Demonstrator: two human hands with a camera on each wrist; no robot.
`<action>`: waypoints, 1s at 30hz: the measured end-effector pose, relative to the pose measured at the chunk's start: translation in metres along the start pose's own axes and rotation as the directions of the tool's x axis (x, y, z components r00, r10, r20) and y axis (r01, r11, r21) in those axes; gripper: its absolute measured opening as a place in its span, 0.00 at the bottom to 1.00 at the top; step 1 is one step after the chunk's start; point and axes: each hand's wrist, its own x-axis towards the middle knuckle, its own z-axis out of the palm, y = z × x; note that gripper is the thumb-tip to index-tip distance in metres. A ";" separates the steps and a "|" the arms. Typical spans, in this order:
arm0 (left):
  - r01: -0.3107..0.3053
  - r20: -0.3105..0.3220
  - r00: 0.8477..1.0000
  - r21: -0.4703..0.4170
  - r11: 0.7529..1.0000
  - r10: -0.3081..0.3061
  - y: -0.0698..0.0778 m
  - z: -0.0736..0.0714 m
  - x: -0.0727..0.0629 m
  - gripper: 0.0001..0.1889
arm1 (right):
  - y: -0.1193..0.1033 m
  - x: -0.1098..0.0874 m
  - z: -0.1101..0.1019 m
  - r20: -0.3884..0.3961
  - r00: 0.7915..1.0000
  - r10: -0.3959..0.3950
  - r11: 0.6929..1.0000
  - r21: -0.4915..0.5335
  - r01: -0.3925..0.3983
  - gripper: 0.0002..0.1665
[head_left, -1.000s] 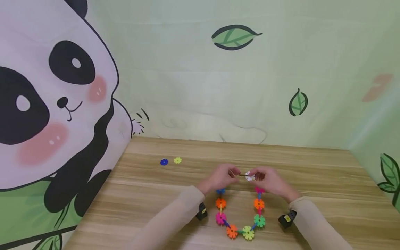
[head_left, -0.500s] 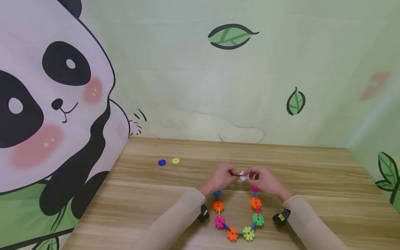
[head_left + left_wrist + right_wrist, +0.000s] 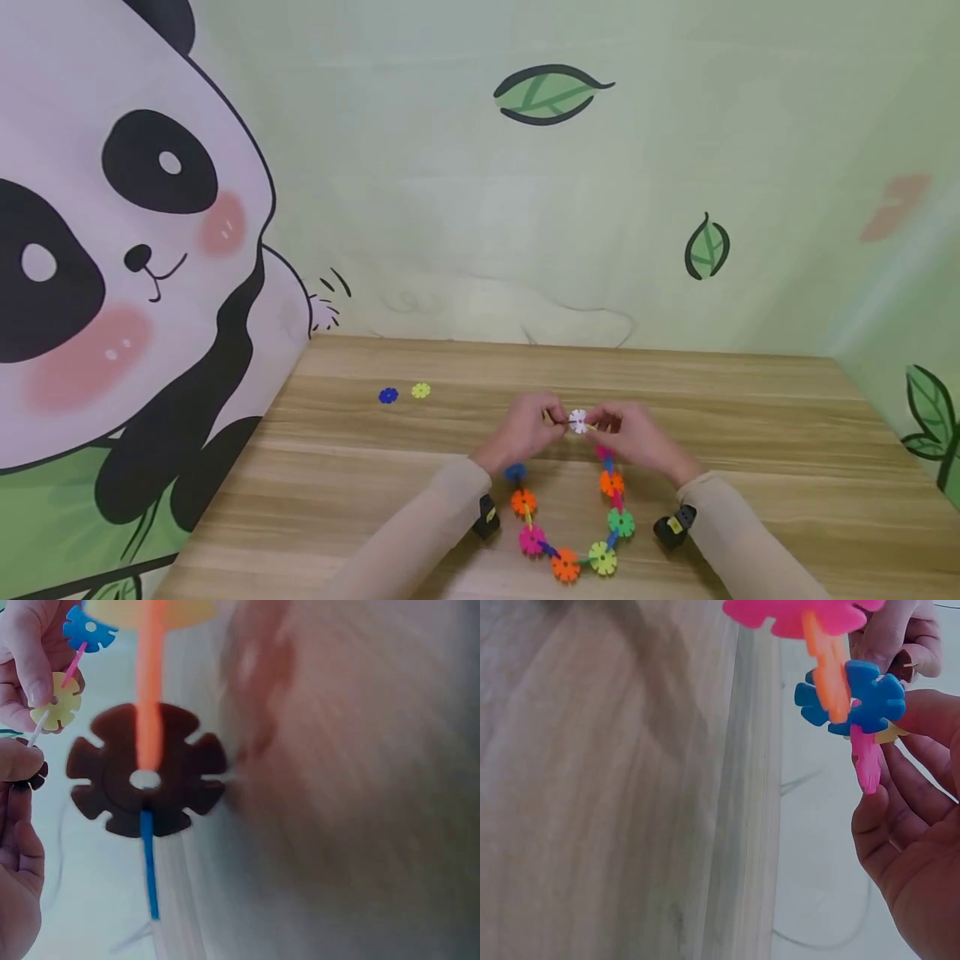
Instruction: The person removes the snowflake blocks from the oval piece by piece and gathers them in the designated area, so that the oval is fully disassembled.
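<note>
Raised over the table in the head view, a white notched flower disc (image 3: 577, 421) sits between my two hands. My left hand (image 3: 528, 429) pinches a brown flower disc (image 3: 31, 776) that meets the white one. With thumb and fingers, my right hand (image 3: 630, 429) grips a yellow flower disc (image 3: 56, 706) on the other side. From there a pink disc (image 3: 866, 761) and a blue disc (image 3: 866, 701) follow. Below hangs a U-shaped chain of interlocked discs, among them a green disc (image 3: 621, 523) and a magenta disc (image 3: 532, 540). My fingers hide some joints.
A loose dark blue disc (image 3: 387, 396) and a loose yellow-green disc (image 3: 422, 390) lie at the back left of the wooden table (image 3: 337, 467). Behind it stands a pale green wall cloth (image 3: 450, 208) printed with a panda and leaves.
My right hand has shifted left, closer to the left hand. The white disc has moved left with it and has turned its face. The chain's lower part has swung slightly.
</note>
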 end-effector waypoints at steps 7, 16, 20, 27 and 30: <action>0.015 0.013 1.000 -0.024 1.000 -0.014 -0.002 -0.004 0.004 0.08 | 0.000 0.006 0.000 -0.008 1.000 -0.010 1.000 -0.015 0.010 0.04; -0.002 -0.004 1.000 0.024 1.000 0.002 -0.005 -0.004 0.003 0.06 | -0.002 0.009 0.001 0.002 1.000 -0.017 0.999 -0.038 0.017 0.03; 0.007 -0.014 1.000 0.073 0.997 -0.006 -0.004 -0.004 0.001 0.04 | -0.002 0.009 0.002 0.004 1.000 -0.009 0.999 -0.034 0.009 0.03; -0.002 -0.044 0.999 0.085 0.996 0.006 -0.003 -0.004 -0.001 0.03 | -0.003 0.010 0.002 -0.008 1.000 -0.022 0.999 -0.026 0.022 0.04; -0.021 -0.064 0.998 0.109 0.994 0.028 -0.006 -0.004 -0.002 0.04 | -0.001 0.010 0.002 -0.021 0.999 -0.029 0.999 -0.019 0.028 0.05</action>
